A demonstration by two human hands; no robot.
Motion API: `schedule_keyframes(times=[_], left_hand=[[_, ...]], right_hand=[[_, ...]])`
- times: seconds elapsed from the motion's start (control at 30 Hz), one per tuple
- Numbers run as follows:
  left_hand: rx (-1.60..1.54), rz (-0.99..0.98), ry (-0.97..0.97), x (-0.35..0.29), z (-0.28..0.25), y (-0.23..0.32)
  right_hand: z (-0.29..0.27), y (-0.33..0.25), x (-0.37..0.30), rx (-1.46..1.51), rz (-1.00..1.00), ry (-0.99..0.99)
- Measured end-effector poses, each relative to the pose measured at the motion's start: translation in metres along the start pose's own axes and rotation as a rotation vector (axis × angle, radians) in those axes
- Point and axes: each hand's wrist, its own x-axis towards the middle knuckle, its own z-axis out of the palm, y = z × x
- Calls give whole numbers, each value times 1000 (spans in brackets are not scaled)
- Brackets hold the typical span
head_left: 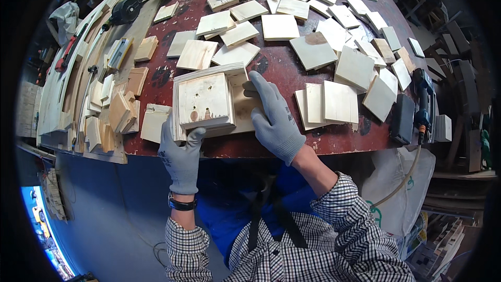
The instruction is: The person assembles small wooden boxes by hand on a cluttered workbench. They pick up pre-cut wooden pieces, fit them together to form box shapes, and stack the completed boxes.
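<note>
Both my hands wear grey work gloves and are at a pale wooden assembly (205,97) of stacked square boards with a raised board at its back. It is held at the table's front edge. My left hand (179,154) grips its lower left corner, the thumb against the front. My right hand (275,117) holds its right side, fingers over the upper right part and thumb lower down. Dark small marks or holes show on the top board. Where the right fingertips reach behind the wood, they are hidden.
Many loose square wooden boards (279,27) cover the dark red table (235,146). A stack of three boards (340,103) lies right of my hand. Wood offcuts (121,112) and a black tool (128,9) are at the left. A power tool (421,99) with a hose stands at the right edge.
</note>
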Motion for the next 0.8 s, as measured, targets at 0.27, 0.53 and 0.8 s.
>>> schedule_keyframes(times=[0.27,0.53,0.8], left_hand=[[-173,-119,-28,-5,-2,1],[-110,-86,-48,-7,-5,-3],[-141,-107,-33,-9,-4,-4]], right_hand=[[6,-3,-7,-237,-153,54],[10,-5,-4,-463,-78,-88],[5,-12,-3,-427,-45,-134]])
